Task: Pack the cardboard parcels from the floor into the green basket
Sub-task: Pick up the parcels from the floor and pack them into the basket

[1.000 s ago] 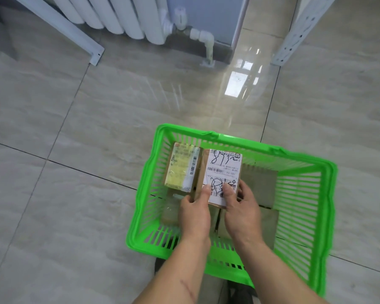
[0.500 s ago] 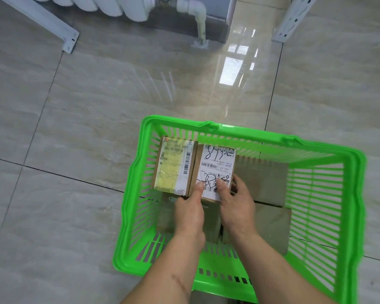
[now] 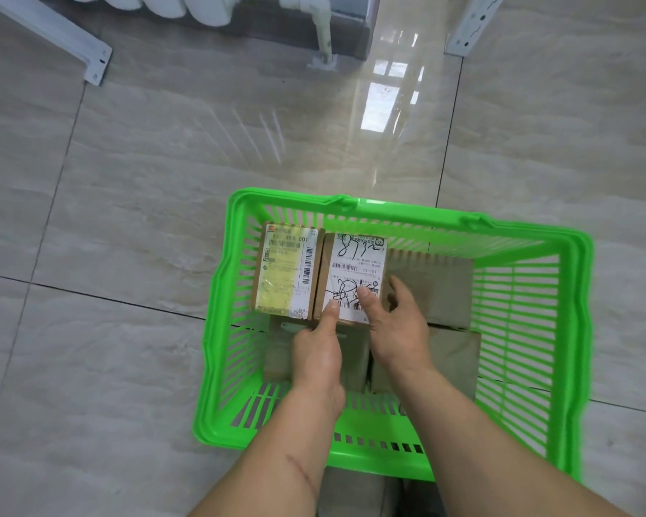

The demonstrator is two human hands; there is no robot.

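Head view, logged from my remote seat: glossy marble-pattern floor tiles, dark grout lines, open floor left of and beyond the green basket. Basket is slotted plastic, rectangular, with a rolled rim. Inside, plain brown cardboard parcels lie flat on the bottom; right half above them is free. Two more parcels sit on top at far-left: yellow-labelled parcel touching the scribbled white-label parcel. Left hand and right hand pinch that white-label parcel's near end, thumbs on its label, fingers curled around.
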